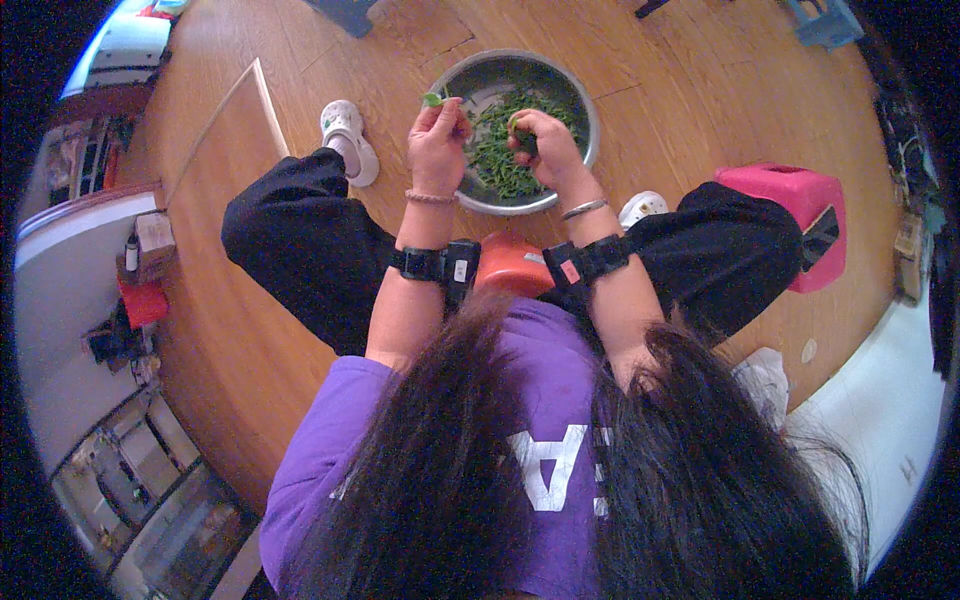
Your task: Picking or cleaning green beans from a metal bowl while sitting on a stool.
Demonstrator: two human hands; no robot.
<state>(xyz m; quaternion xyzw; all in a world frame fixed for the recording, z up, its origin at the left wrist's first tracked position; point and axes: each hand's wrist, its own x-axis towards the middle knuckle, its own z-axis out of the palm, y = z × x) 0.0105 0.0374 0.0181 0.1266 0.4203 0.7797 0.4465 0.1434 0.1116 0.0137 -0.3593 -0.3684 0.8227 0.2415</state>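
A round metal basin (593,139) sits on the wooden floor, holding a heap of cut green stems and leaves (499,150). Over its left rim, my left hand (440,142) pinches a small green leaf (433,100) between thumb and fingers. My right hand (546,146) is above the heap, its fingers curled around some greens (525,141). How many pieces it holds cannot be told. The hands are apart from each other.
An orange plastic object (512,264) lies between my legs. White clogs (351,142) flank the basin. A pink plastic container (825,187) stands by my right knee. A blue plastic stool (825,26) is at the upper right, a white bag (765,382) at lower right.
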